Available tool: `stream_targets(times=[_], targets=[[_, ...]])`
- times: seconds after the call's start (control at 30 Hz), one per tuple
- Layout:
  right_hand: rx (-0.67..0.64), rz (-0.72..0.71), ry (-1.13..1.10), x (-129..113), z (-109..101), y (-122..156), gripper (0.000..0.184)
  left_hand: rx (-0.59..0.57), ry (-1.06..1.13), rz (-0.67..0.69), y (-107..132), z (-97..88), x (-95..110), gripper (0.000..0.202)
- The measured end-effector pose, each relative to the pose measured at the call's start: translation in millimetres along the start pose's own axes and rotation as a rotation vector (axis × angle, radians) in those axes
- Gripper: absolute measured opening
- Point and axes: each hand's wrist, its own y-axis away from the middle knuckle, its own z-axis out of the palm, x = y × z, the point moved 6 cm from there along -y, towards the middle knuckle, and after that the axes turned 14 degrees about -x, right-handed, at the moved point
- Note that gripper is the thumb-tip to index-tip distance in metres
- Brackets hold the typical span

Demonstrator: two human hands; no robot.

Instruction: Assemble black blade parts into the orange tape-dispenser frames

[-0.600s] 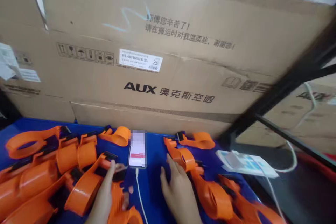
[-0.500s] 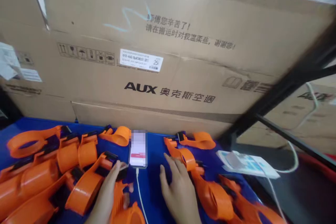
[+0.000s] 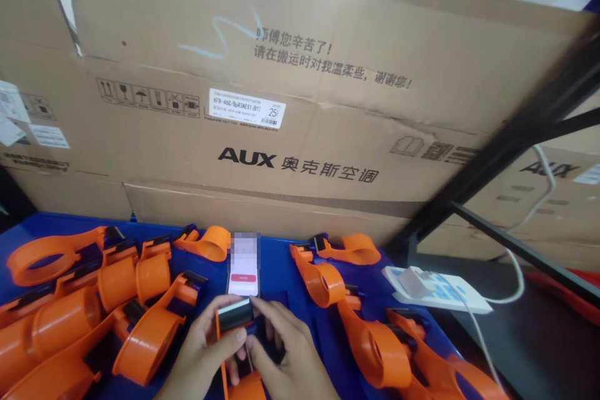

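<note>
Both hands meet low in the middle of the head view around one orange tape dispenser (image 3: 234, 350) with a toothed metal blade at its top end. My left hand (image 3: 206, 350) is closed round its left side, thumb just under the blade. My right hand (image 3: 285, 356) pinches its right side with curled fingers. A phone (image 3: 244, 265) with a lit screen lies flat on the blue table (image 3: 276, 269) just beyond the hands, a white cable running to it.
Several more orange tape dispensers lie on the left (image 3: 135, 300) and on the right (image 3: 356, 325). A large AUX cardboard box (image 3: 300, 106) walls off the back. A white power strip (image 3: 435, 287) sits at the table's right edge, beside a black metal frame (image 3: 506, 137).
My left hand has lifted a dispenser from the pile toward the middle. My right hand has left the table surface and closed on the same dispenser.
</note>
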Motion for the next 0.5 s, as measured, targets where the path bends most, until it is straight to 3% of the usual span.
stream_targets(times=[0.23, 0.5], targets=[[0.035, -0.112, -0.011, 2, 11, 4, 0.051, -0.013, -0.153, -0.027, -3, -8.5, 0, 0.045], [0.023, -0.166, 0.026, 0, 11, 5, 0.053, -0.018, -0.152, -0.002, 0, -3.8, 1, 0.043]])
